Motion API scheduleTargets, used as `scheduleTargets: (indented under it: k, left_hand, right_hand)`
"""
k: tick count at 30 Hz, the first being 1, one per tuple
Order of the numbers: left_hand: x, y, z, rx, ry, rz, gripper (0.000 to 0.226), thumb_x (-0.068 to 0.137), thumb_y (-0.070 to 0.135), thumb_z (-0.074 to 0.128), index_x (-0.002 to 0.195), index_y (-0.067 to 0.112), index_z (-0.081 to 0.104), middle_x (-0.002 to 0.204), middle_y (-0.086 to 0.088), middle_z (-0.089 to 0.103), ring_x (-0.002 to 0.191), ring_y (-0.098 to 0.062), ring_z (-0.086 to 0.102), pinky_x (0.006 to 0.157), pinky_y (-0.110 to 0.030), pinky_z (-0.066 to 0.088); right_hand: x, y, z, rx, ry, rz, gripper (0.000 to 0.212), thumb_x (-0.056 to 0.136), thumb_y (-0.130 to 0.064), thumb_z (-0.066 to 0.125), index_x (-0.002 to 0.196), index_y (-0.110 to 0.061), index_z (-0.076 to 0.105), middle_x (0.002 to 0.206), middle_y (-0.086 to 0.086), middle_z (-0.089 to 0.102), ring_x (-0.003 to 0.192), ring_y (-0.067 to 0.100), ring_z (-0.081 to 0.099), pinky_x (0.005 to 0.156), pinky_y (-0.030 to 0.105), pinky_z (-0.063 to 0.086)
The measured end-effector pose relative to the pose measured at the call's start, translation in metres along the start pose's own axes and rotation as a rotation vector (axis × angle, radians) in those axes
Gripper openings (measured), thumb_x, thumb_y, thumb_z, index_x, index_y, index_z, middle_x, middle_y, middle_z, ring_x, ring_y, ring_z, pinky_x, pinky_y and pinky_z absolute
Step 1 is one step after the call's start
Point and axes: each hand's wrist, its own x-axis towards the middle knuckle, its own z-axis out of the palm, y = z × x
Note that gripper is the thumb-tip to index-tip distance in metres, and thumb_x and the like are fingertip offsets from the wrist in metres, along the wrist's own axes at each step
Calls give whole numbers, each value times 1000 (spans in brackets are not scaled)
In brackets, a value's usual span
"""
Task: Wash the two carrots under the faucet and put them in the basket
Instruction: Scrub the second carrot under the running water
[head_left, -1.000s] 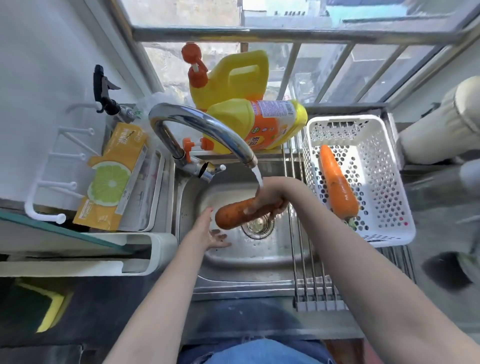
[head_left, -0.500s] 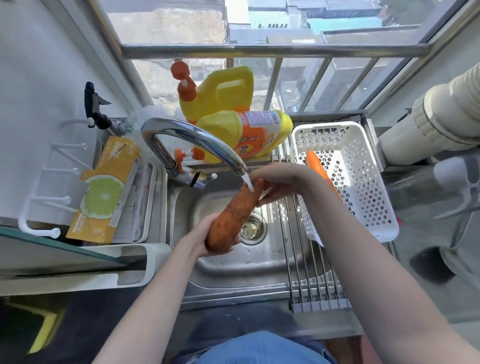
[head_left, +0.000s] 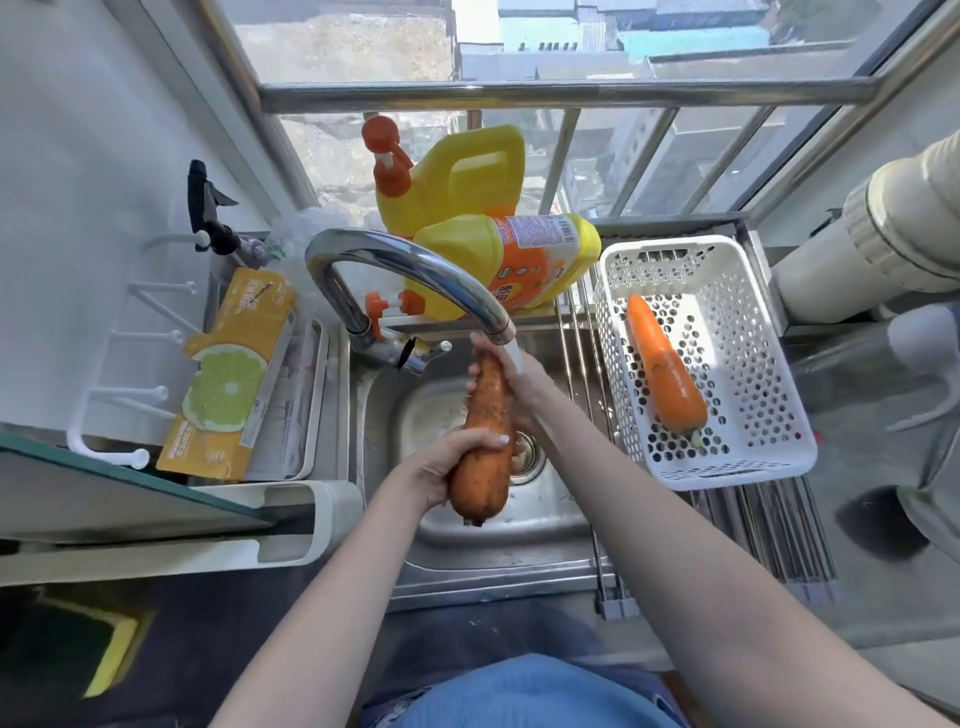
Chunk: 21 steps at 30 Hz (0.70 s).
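Observation:
A dirt-speckled carrot (head_left: 485, 415) stands nearly upright over the steel sink (head_left: 467, 551), its thin end just under the spout of the curved faucet (head_left: 410, 273), where water runs. My left hand (head_left: 447, 465) grips its thick lower end. My right hand (head_left: 514, 374) holds its upper end from behind, fingers curled round it. A clean orange carrot (head_left: 665, 371) lies in the white perforated basket (head_left: 763, 415) to the right of the sink.
Two yellow detergent bottles (head_left: 509, 260) stand behind the faucet. A lemon-print box (head_left: 234, 374) lies in a tray left of the sink. A roll-up metal rack (head_left: 779, 540) lies under the basket. A black spray nozzle (head_left: 208, 208) stands at the far left.
The carrot has swung from lying flat under the stream to nearly upright. My left hand has gone from open below it to gripping its thick end; my right hand moved up to the tip.

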Motion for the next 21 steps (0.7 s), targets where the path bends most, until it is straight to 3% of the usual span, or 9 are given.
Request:
scheduleTargets:
  k: [2,5,7,9,12,14,17,19,21]
  left_hand:
    - [2,0,3,20,91,26,60,49,21,79,104,6,60,81,-9,71,67,-20,69,59,-31,56]
    - [3,2,12,122,226,97,65,43,24,80,103,7,62,82,-12,69,71,-24,66,65,-32,54]
    - [5,5,19,216,334,156,43,53,19,81,91,11,63,80,-9,68,71,-22,64,67,-29,53]
    - [9,7,24,334,469,223,26,62,22,78,83,18,63,81,-3,69,75,-19,65,73,-31,55]
    - [11,7,33,654,632,282,33,64,45,63,86,20,61,87,1,69,83,-25,65,79,-38,54]
    - [8,7,38,835,737,297,26,77,40,60,94,21,58,94,-3,68,90,-31,62,74,-34,46]
    - [8,7,34,793,660,298,28,71,37,65,92,20,60,95,-3,70,89,-29,64,76,-36,50]
    - [8,6,30,620,567,267,38,53,35,69,86,17,64,85,-3,72,82,-25,67,78,-42,56]
    - [6,6,29,474,518,233,39,44,26,72,80,12,65,79,-5,71,75,-23,66,70,-35,56]
  right_hand:
    - [0,0,5,-97,97,-32,20,89,-22,67,79,-9,57,56,6,59,43,19,55,51,29,50]
    - [-1,-1,8,-158,202,-92,19,88,-18,68,77,-7,57,60,12,59,43,22,55,50,31,51]
    - [0,-2,11,-166,278,-116,18,87,-16,68,75,-8,57,62,14,59,47,25,56,49,31,53]
    - [5,-3,14,-236,372,-157,17,78,-24,71,71,-14,59,69,15,64,60,32,64,59,40,59]
    - [7,-3,17,-357,527,-217,20,73,-36,69,78,-16,65,86,13,70,80,34,68,76,44,58]
    - [0,-5,17,-382,613,-256,22,79,-33,65,88,-13,62,86,8,66,80,31,63,74,36,53]
    - [-1,-5,15,-405,624,-292,23,78,-33,64,87,-13,58,83,3,60,77,26,55,74,29,44]
    - [6,-2,13,-440,476,-270,30,61,-42,64,75,-16,59,81,7,68,77,32,65,78,38,55]
    - [12,0,6,-434,357,-237,25,55,-37,66,66,-15,59,72,12,69,70,36,68,73,50,59]
